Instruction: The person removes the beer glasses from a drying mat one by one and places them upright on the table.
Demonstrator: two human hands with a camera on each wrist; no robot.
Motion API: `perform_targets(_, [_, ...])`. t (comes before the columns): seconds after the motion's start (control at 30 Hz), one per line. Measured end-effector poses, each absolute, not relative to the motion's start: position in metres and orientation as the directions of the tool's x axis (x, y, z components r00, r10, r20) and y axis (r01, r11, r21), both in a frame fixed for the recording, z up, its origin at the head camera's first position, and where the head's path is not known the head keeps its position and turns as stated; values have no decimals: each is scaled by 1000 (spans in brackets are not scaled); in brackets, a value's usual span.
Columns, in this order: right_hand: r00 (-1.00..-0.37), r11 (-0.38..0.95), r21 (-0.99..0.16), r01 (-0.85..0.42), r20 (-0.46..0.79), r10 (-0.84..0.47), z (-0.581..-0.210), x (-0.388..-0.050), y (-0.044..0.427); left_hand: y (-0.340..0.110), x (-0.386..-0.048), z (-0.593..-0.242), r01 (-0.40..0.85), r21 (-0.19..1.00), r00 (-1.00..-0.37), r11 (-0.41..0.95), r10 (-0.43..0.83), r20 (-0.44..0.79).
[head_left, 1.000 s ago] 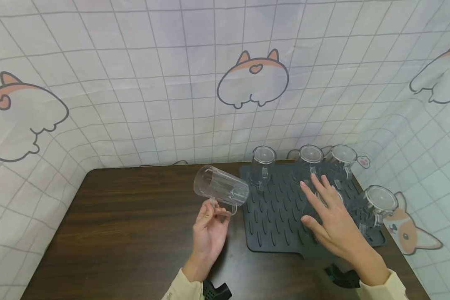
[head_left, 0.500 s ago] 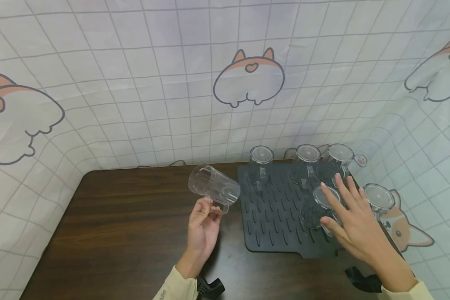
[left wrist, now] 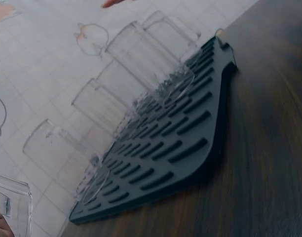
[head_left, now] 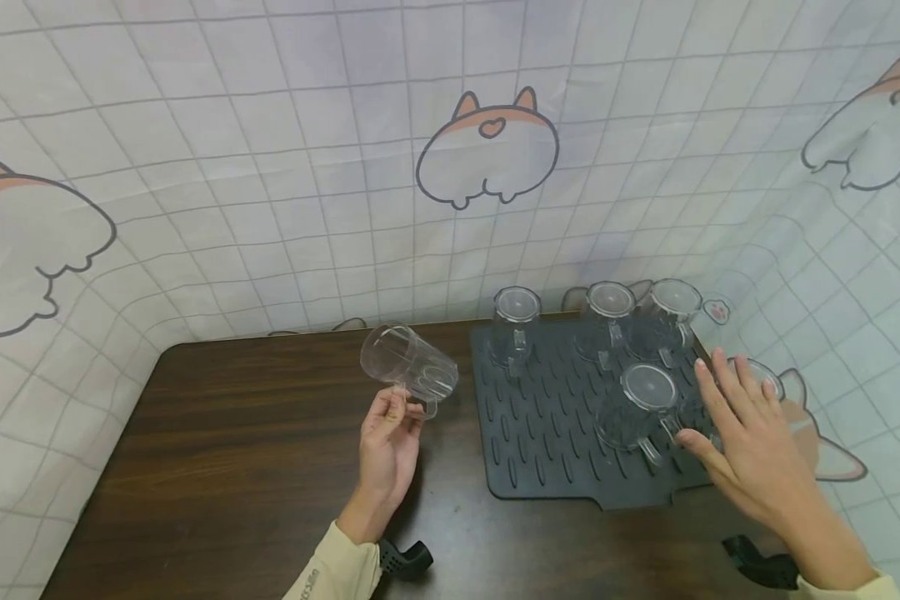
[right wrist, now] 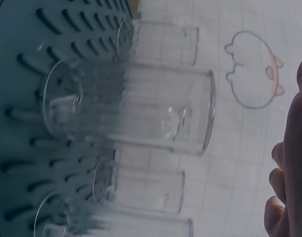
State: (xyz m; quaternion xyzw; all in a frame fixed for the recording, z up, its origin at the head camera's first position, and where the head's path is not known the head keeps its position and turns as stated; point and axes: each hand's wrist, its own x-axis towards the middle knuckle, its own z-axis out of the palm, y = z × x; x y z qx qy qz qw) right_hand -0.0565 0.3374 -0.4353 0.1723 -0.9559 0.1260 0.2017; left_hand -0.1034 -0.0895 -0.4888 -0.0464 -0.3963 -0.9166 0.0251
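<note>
My left hand (head_left: 387, 454) pinches the handle of a clear glass mug (head_left: 408, 360), tilted on its side above the brown table, left of the mat. A corner of this mug (left wrist: 22, 202) shows in the left wrist view. With fingers spread, my right hand (head_left: 757, 450) hovers over the right end of the dark drying mat (head_left: 540, 454), holding nothing. Nearest to it are an upside-down glass mug (head_left: 637, 408) and another glass mug (head_left: 757, 375), mostly hidden behind the fingers. In the right wrist view, that hand (right wrist: 294, 158) appears at the right edge.
Along the mat's back edge stand three upside-down glass mugs: a left one (head_left: 515, 329), a middle one (head_left: 606, 325) and a right one (head_left: 667, 321). A white grid-patterned cloth (head_left: 307, 208) rises behind the table (head_left: 232, 450) and on both sides.
My right hand has moved right, uncovering the front mug on the mat and covering the far right one. The left hand, still holding its mug, has shifted slightly left in view.
</note>
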Motion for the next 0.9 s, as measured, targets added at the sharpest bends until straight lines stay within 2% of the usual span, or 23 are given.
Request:
perform_targets(0.2, [-824,922,-121,-368,502,-263,-441,-55,353,-95,-112,-490,93,760,-995,-644,-25,101])
perform_targets(0.53, [-870,927,-212,-308,458,-184,-448,-44,378,-102,-126,-489,100,806,-995,-583,-46,89])
perform_targets(0.9, [-873,922,-287,-259,478,-96,-471,-34,394,-103,-139,-499,104,850,-995,-517,-64,82])
